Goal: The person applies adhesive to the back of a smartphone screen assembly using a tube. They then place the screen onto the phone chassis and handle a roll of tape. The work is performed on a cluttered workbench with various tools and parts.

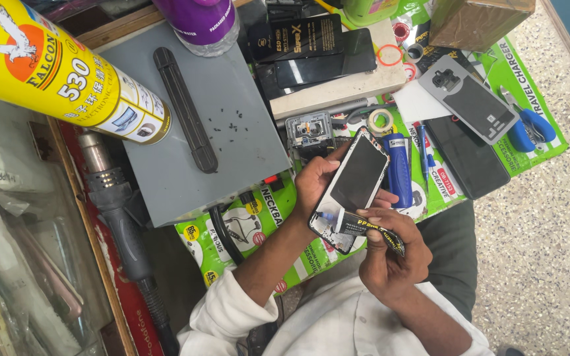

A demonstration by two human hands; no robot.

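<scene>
My left hand [313, 186] holds an opened phone [353, 186] with a dark screen panel and exposed parts at its lower end, tilted above the green printed mat [245, 227]. My right hand [392, 256] grips a small black tube with yellow print [372, 232], its tip resting against the phone's lower end. Both hands meet at the phone, just in front of my white-sleeved arms.
A grey box [232, 132] with a black bar [183, 109] and tiny screws sits left of the hands. Around it are a yellow spray can [61, 72], a hot-air gun [119, 211], a blue-handled tool [399, 170], a grey back cover [471, 100], a black phone [468, 158] and blue pliers [530, 129].
</scene>
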